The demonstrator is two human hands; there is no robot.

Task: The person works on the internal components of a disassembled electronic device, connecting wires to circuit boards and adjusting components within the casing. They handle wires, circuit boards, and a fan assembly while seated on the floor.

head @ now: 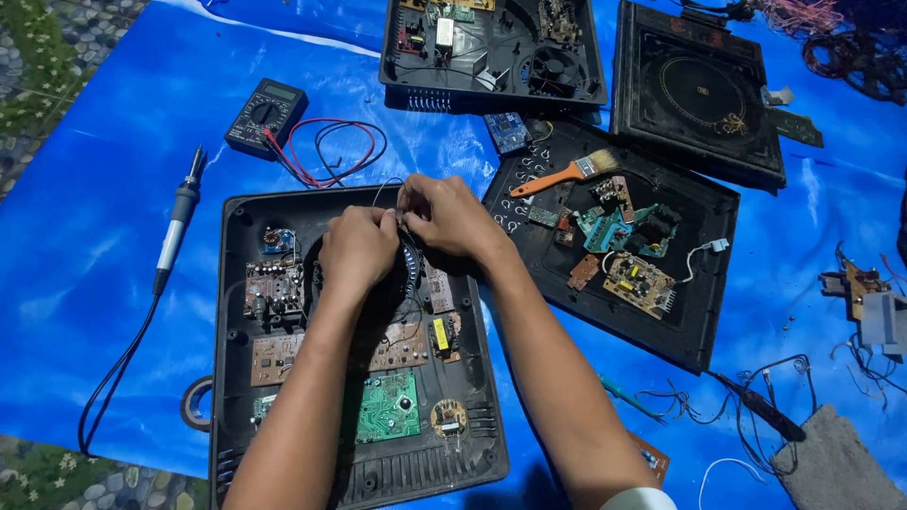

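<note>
My left hand (357, 247) and right hand (452, 219) both pinch thin wire (385, 189) over coil (408, 267), far end of open black casing (354, 482). Wire light, springy, fragile; I'd grip near coil.

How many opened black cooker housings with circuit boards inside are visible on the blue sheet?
2. One housing lies under the person's hands, the second housing at the top centre edge. Others may be outside the picture.

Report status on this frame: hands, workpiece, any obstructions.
Left hand and right hand pinch a thin wire together. Both over the coil in the open cooker base. Circuit boards crowd the base; nothing blocks the hands.
</note>
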